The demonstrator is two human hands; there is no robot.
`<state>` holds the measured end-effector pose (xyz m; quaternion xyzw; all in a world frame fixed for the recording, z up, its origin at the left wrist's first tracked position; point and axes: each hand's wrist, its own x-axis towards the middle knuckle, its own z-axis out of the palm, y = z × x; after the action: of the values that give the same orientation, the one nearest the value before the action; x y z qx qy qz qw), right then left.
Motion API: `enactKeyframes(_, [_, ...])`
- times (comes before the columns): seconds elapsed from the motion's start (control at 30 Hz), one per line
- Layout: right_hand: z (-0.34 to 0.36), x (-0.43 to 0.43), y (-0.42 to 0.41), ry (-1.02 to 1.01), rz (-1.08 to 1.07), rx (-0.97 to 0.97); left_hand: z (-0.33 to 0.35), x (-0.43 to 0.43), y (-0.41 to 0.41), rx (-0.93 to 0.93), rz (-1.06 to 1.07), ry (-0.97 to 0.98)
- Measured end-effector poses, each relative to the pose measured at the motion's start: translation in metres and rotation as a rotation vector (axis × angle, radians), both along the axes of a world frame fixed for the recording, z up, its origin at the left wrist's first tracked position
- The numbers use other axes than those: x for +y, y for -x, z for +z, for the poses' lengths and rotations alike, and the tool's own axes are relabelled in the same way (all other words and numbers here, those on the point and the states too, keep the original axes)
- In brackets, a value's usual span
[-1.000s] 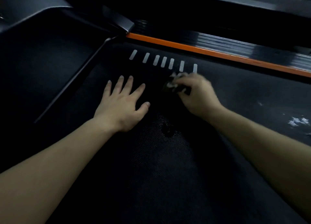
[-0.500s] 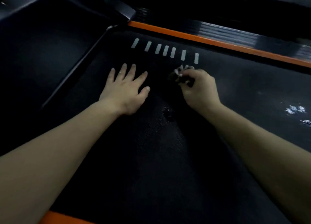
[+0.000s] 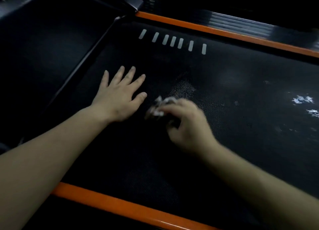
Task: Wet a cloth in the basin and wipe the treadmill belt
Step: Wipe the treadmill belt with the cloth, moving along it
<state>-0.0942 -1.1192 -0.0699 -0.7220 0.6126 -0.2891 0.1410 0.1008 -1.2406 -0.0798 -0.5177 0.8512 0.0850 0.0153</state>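
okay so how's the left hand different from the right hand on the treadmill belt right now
The left hand lies flat, palm down, fingers spread; the right hand is curled into a grip. The left hand holds nothing; the right hand clutches a crumpled cloth. The left hand looks sharp in the picture; the right hand is blurred. Both are bare and rest low on the dark treadmill belt, close beside each other.

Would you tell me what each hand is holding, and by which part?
The right hand grips a bunched cloth in its fingertips; which part cannot be told. The left hand holds nothing.

Matt, finely textured belt [image 3: 224, 143]; glossy orange rails [image 3: 224, 33]; crumpled cloth [image 3: 159, 107].
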Motion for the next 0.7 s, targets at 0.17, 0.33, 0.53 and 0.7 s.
enactKeyframes(0.17, [0.007, -0.02, 0.036, 0.004, -0.101, 0.071, -0.003, 0.003, -0.001, 0.005, 0.0, 0.022])
enactKeyframes(0.33, [-0.001, 0.018, 0.007, 0.026, -0.082, -0.01, -0.005, 0.004, 0.0, -0.016, -0.002, 0.051])
enactKeyframes(0.53, [0.002, 0.039, 0.014, 0.004, 0.087, 0.014, -0.002, 0.012, 0.001, -0.017, 0.003, 0.046])
enactKeyframes(0.7, [0.0, 0.053, 0.003, -0.022, -0.115, -0.043, 0.0, 0.023, 0.0, -0.024, 0.002, 0.021])
